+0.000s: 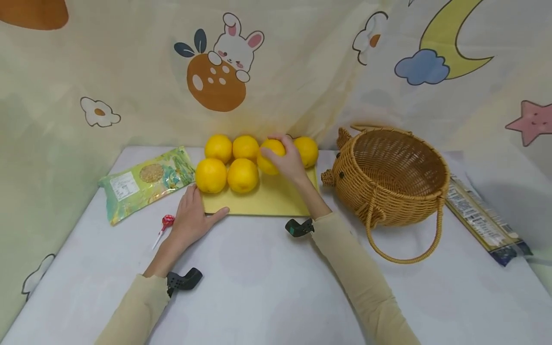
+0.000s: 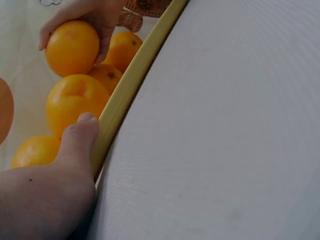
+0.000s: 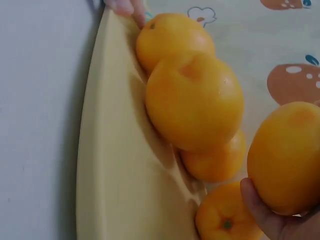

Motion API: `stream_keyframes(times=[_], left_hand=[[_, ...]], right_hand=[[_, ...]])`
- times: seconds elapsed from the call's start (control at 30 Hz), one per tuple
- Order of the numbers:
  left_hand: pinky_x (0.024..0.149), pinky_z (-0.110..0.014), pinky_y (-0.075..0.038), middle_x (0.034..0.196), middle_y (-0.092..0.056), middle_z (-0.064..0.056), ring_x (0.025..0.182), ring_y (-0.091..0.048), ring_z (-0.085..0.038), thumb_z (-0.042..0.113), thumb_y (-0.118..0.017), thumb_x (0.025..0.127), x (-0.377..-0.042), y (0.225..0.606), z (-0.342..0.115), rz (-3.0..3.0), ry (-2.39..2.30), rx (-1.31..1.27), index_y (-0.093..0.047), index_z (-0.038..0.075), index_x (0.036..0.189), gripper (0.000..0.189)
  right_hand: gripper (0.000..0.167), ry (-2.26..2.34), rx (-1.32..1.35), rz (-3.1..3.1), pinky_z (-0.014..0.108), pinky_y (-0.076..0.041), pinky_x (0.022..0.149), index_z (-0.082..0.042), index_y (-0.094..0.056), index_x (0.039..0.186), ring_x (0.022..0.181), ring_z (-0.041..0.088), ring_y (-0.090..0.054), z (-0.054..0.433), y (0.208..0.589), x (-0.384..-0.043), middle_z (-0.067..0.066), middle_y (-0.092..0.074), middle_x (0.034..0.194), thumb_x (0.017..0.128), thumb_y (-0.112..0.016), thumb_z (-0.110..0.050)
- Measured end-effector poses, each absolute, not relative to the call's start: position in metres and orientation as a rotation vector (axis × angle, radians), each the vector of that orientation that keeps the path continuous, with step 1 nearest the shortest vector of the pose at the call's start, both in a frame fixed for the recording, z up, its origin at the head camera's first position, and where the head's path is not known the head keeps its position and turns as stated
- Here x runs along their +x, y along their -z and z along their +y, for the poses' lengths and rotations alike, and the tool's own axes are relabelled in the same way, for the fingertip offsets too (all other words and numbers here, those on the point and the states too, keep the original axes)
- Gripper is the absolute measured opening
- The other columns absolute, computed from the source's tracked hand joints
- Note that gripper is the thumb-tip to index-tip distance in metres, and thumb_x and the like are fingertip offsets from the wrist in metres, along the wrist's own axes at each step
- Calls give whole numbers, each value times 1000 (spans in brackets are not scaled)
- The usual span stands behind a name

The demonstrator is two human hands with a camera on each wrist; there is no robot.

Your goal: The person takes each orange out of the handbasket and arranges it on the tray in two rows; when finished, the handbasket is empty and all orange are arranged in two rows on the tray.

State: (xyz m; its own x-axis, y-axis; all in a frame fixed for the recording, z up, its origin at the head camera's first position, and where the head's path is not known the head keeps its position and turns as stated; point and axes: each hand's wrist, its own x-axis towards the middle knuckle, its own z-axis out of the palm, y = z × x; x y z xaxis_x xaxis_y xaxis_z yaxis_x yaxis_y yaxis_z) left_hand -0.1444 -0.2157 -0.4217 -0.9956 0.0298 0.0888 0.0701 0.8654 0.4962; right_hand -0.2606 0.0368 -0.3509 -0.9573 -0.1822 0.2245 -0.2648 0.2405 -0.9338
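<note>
Several oranges sit on a shallow yellow tray (image 1: pixel 267 205); in the head view, two oranges stand at its front left, the nearer-left one (image 1: pixel 211 176) beside the left hand. My right hand (image 1: pixel 288 158) grips an orange (image 3: pixel 287 157) between thumb and fingers, raised above the others in the left wrist view. To its right sits another orange (image 1: pixel 306 152), partly behind the hand. My left hand (image 1: pixel 191 218) rests at the tray's front left corner, fingers extended along the side and thumb lying over the front rim. Its fingertips are partly hidden beside the fruit.
Left of the tray lies a green food packet (image 1: pixel 148 182), with a red lollipop (image 1: pixel 167 221) near the left wrist. A wicker animal-shaped basket (image 1: pixel 390 177) stands to the right, its handle drooping forward. Beyond it lies a long, dark-ended packet (image 1: pixel 485 218). A patterned cloth (image 1: pixel 302 62) hangs behind.
</note>
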Motion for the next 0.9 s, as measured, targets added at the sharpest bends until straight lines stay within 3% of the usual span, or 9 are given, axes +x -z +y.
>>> stream_keyframes(times=[0.23,0.37,0.6,0.9], left_hand=[[112,-54,-23,144,-25,-26,129,-28,-40,62,-62,84,-143,421,-219,-2957,784,-65,-15,-8,149,106],[112,-54,-23,143,-26,-26,128,-28,-40,63,-61,84,-142,421,-220,-2966,782,-61,-15,-9,149,107],[114,-55,-20,146,-24,-26,131,-26,-40,63,-61,84,-143,421,-218,-2966,786,-72,-14,-8,149,108],[113,-55,-21,145,-23,-28,130,-26,-42,63,-60,85,-144,422,-216,-2974,778,-72,-13,-10,149,108]], right_hand=[[49,-1680,465,-2459,40,-46,95,-8,-59,127,111,24,-54,32,355,-258,9,-55,129,83,-72,-26],[48,-1644,510,-2471,41,-43,101,-8,-59,127,118,24,-52,33,361,-259,10,-55,132,83,-73,-24],[46,-1494,553,-2535,52,-33,111,-11,-62,123,141,32,-33,32,370,-254,11,-34,152,79,-72,-24],[54,-1585,516,-2607,54,-24,118,-11,-55,132,149,28,-21,36,375,-245,4,-20,161,83,-70,-29]])
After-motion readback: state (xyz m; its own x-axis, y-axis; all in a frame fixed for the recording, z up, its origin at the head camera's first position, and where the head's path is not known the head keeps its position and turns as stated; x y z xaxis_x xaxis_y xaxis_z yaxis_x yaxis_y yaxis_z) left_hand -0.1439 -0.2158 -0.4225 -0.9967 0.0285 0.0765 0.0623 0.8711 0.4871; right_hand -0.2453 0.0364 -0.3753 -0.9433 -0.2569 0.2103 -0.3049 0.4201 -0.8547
